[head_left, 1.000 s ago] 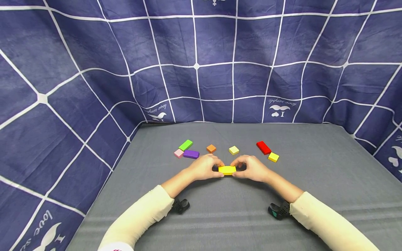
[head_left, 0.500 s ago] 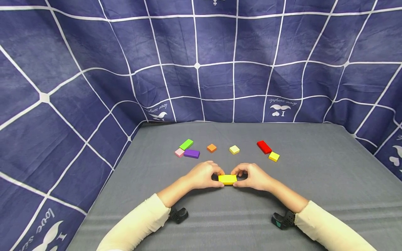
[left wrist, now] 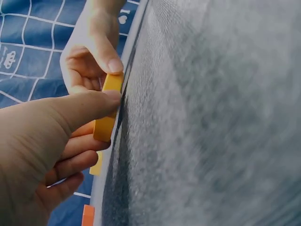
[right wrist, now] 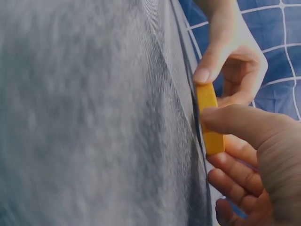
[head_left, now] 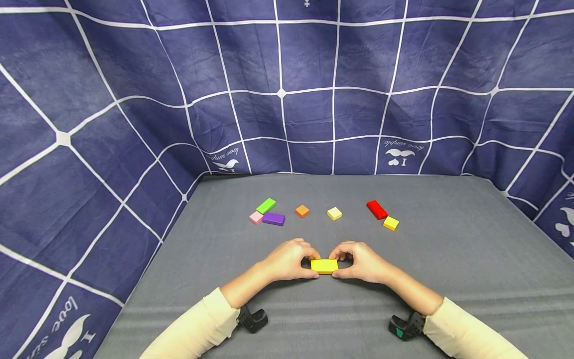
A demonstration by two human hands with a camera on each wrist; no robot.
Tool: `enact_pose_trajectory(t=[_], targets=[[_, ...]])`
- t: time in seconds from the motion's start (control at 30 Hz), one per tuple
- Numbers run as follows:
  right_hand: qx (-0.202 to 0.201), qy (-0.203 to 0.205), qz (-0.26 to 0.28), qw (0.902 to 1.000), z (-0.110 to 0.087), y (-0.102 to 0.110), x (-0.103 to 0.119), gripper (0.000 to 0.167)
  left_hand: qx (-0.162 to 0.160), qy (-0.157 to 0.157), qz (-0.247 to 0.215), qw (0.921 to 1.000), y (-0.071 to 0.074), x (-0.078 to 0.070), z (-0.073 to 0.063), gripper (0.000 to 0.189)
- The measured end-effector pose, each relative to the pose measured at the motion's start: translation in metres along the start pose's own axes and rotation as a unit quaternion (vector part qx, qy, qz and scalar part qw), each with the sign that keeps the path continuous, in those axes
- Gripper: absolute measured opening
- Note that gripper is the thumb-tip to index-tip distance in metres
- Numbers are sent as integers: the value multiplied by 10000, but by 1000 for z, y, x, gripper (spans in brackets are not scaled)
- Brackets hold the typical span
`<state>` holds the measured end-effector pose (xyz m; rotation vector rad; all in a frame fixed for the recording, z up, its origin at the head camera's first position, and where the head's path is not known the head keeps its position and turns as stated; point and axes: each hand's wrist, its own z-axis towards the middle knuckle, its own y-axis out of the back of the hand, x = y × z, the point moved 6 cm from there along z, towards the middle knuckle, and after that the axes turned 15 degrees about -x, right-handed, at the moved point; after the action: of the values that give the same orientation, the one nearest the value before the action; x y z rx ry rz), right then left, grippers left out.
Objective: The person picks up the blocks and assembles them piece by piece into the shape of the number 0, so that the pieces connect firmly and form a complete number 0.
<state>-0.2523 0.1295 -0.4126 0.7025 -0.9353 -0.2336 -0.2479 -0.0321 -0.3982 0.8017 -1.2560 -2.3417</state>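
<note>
A yellow rectangular block (head_left: 324,267) lies crosswise in the middle of the head view, with a hand at each end. My left hand (head_left: 291,260) pinches its left end, thumb on the near side and fingers on the far side. The right end is pinched the same way by my right hand (head_left: 362,263). In the left wrist view the thumb presses the narrow side of the yellow block (left wrist: 107,120). The right wrist view has both thumbs on the yellow block (right wrist: 211,129), close to the cloth. Whether its underside touches the cloth I cannot tell.
Beyond the hands lie a green block (head_left: 266,206), a pink block (head_left: 256,217) and a purple block (head_left: 274,219) at left. An orange block (head_left: 302,211) and a pale yellow block (head_left: 334,213) sit centrally. At right are a red block (head_left: 376,210) and a small yellow block (head_left: 391,223).
Both hands have moved towards the person together, bringing the yellow block with them, away from the other blocks. Those blocks stay where they were.
</note>
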Motion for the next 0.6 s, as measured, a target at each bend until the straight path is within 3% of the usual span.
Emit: enact_pose_trajectory(t=[0.3,0.6], targets=[[-270,107,-5,9996,-4,-3,-2,26,-268,-209,8,9994,-2,-1,-5,26],[-400,-13,390,9984,-10,-7,-8,26,-293,-40,-167,9994,-5,1,-10,25]])
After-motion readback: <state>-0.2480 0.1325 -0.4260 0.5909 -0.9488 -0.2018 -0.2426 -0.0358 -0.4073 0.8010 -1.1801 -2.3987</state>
